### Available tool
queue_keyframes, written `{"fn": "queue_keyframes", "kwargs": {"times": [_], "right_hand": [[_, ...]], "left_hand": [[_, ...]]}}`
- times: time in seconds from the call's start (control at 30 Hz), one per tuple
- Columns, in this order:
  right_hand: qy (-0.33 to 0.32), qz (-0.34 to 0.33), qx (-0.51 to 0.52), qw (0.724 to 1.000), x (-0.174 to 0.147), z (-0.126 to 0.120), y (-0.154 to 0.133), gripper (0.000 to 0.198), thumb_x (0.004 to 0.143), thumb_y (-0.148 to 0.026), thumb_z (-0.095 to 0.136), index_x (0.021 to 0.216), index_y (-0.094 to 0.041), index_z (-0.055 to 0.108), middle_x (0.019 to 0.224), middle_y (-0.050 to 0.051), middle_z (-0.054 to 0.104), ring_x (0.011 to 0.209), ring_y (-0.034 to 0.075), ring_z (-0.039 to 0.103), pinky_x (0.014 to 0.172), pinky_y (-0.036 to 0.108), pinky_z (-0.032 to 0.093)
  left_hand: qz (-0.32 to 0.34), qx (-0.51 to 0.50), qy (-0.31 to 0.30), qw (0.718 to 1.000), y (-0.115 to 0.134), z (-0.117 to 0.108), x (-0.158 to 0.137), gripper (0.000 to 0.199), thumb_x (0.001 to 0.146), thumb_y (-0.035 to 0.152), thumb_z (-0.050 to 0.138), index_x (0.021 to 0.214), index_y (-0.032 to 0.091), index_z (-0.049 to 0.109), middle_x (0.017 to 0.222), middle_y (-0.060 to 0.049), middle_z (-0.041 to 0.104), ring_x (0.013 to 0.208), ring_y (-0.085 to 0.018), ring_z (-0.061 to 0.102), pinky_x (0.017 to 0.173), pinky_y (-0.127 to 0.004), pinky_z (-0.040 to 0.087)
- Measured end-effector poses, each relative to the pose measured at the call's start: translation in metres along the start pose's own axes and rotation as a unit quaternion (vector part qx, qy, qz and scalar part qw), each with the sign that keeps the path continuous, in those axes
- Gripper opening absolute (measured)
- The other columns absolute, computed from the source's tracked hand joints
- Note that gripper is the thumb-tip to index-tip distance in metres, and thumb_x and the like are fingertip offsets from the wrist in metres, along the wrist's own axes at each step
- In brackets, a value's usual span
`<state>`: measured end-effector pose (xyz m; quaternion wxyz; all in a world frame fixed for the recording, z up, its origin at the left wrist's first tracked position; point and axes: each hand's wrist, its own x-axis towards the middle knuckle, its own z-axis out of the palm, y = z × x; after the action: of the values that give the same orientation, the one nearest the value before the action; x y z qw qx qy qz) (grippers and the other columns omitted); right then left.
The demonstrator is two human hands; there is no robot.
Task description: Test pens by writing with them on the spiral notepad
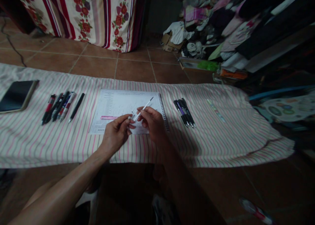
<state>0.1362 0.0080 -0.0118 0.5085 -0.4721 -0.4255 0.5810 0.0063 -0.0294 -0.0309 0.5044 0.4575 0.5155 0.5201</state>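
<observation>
Work partway along, by the look of it

In the right hand (151, 120), a thin white stick (148, 104) with a dark tip, pinched by thumb and fingers, tip pointing up and away. In the left hand (115, 131), thumb and finger pressed together on a pale bit (129, 117), too tiny to name. Very near each other, over a notebook (130, 100) with a spiral edge. Lying on that page, just beside the left hand, a pink pen (108, 117).

Farther out to the left, a lone black pen (76, 107), then a bunch of pens (57, 108), then a dark tablet (18, 95). To the right, a smaller pen group (184, 112), then a thin pale strip (216, 110). All on one cloth-covered tabletop (140, 149).

Done, most likely: pens set out in two groups, white stick out in the open. Left, most likely: white stick and pale bit not yet joined to anything. Hard to tell which pens are finished.
</observation>
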Motion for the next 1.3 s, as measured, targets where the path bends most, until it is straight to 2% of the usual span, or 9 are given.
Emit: {"fn": "queue_keyframes", "kwargs": {"times": [0.13, 0.23, 0.37, 0.53, 0.73, 0.83, 1.0, 1.17, 1.3], "right_hand": [[-0.042, 0.007, -0.025, 0.999, -0.002, 0.001, 0.000, 0.017, 0.071, -0.032, 0.058, 0.075, -0.017, 0.064, 0.054, -0.003, 0.060, 0.038, 0.004, 0.043, 0.037, 0.016, 0.031], [-0.044, 0.013, -0.050, 0.998, -0.003, 0.001, 0.000, 0.017, 0.071, -0.033, 0.057, 0.073, -0.018, 0.063, 0.052, -0.003, 0.060, 0.038, 0.005, 0.045, 0.037, 0.017, 0.032], [-0.058, 0.008, -0.066, 0.996, -0.002, -0.001, 0.000, 0.021, 0.072, -0.038, 0.059, 0.076, -0.017, 0.062, 0.050, -0.004, 0.058, 0.039, 0.006, 0.046, 0.038, 0.017, 0.034], [-0.059, 0.007, -0.067, 0.996, -0.001, -0.002, 0.002, 0.026, 0.068, -0.040, 0.064, 0.078, -0.016, 0.061, 0.050, -0.005, 0.056, 0.038, 0.005, 0.045, 0.038, 0.018, 0.036], [-0.055, 0.010, -0.071, 0.996, -0.002, 0.000, 0.003, 0.026, 0.065, -0.038, 0.067, 0.078, -0.017, 0.062, 0.053, -0.005, 0.056, 0.042, 0.006, 0.048, 0.040, 0.018, 0.038], [-0.074, 0.010, -0.082, 0.994, -0.002, -0.001, 0.003, 0.026, 0.064, -0.037, 0.069, 0.077, -0.017, 0.062, 0.055, -0.004, 0.056, 0.044, 0.006, 0.049, 0.039, 0.018, 0.037], [-0.103, 0.004, -0.103, 0.989, -0.002, -0.002, 0.005, 0.024, 0.065, -0.036, 0.068, 0.078, -0.017, 0.062, 0.056, -0.004, 0.055, 0.048, 0.007, 0.052, 0.041, 0.018, 0.039], [-0.098, 0.001, -0.093, 0.991, 0.000, -0.001, 0.007, 0.024, 0.065, -0.038, 0.067, 0.077, -0.017, 0.062, 0.055, -0.004, 0.055, 0.045, 0.007, 0.050, 0.041, 0.018, 0.038], [-0.062, 0.008, -0.076, 0.995, 0.001, -0.001, 0.005, 0.025, 0.065, -0.038, 0.065, 0.076, -0.016, 0.062, 0.053, -0.004, 0.056, 0.043, 0.007, 0.049, 0.040, 0.018, 0.037]], "left_hand": [[0.012, 0.015, -0.012, 1.000, -0.002, 0.000, 0.001, 0.030, 0.080, 0.032, 0.055, 0.104, 0.015, 0.063, 0.070, -0.002, 0.066, 0.050, -0.009, 0.054, 0.051, -0.024, 0.046], [0.010, 0.032, -0.004, 0.999, 0.001, 0.000, 0.002, 0.029, 0.079, 0.030, 0.057, 0.103, 0.015, 0.062, 0.070, -0.001, 0.065, 0.050, -0.009, 0.054, 0.051, -0.024, 0.046], [0.000, -0.001, -0.008, 1.000, 0.003, 0.001, 0.002, 0.025, 0.078, 0.030, 0.059, 0.097, 0.015, 0.060, 0.072, -0.001, 0.065, 0.050, -0.009, 0.056, 0.049, -0.023, 0.046], [-0.018, -0.014, -0.002, 1.000, 0.006, 0.001, 0.002, 0.020, 0.076, 0.030, 0.061, 0.089, 0.015, 0.059, 0.075, -0.001, 0.066, 0.050, -0.009, 0.058, 0.047, -0.021, 0.047], [-0.029, -0.006, -0.006, 1.000, 0.003, 0.000, 0.001, 0.018, 0.076, 0.030, 0.061, 0.086, 0.016, 0.061, 0.064, 0.001, 0.064, 0.052, -0.010, 0.059, 0.046, -0.019, 0.045], [-0.030, -0.001, -0.003, 1.000, 0.003, -0.001, 0.000, 0.020, 0.076, 0.033, 0.061, 0.087, 0.017, 0.062, 0.062, 0.001, 0.063, 0.057, -0.012, 0.062, 0.043, -0.018, 0.043], [-0.010, 0.037, 0.011, 0.999, 0.001, -0.004, 0.000, 0.022, 0.074, 0.033, 0.063, 0.088, 0.017, 0.067, 0.069, 0.000, 0.066, 0.056, -0.010, 0.061, 0.051, -0.020, 0.047], [-0.008, 0.023, 0.016, 1.000, -0.009, -0.006, 0.001, 0.026, 0.074, 0.034, 0.063, 0.093, 0.017, 0.068, 0.059, 0.002, 0.062, 0.049, -0.009, 0.054, 0.049, -0.021, 0.044], [-0.005, 0.027, 0.012, 1.000, -0.009, -0.006, 0.001, 0.024, 0.075, 0.034, 0.062, 0.091, 0.017, 0.067, 0.065, 0.000, 0.064, 0.053, -0.010, 0.056, 0.052, -0.022, 0.045]]}}
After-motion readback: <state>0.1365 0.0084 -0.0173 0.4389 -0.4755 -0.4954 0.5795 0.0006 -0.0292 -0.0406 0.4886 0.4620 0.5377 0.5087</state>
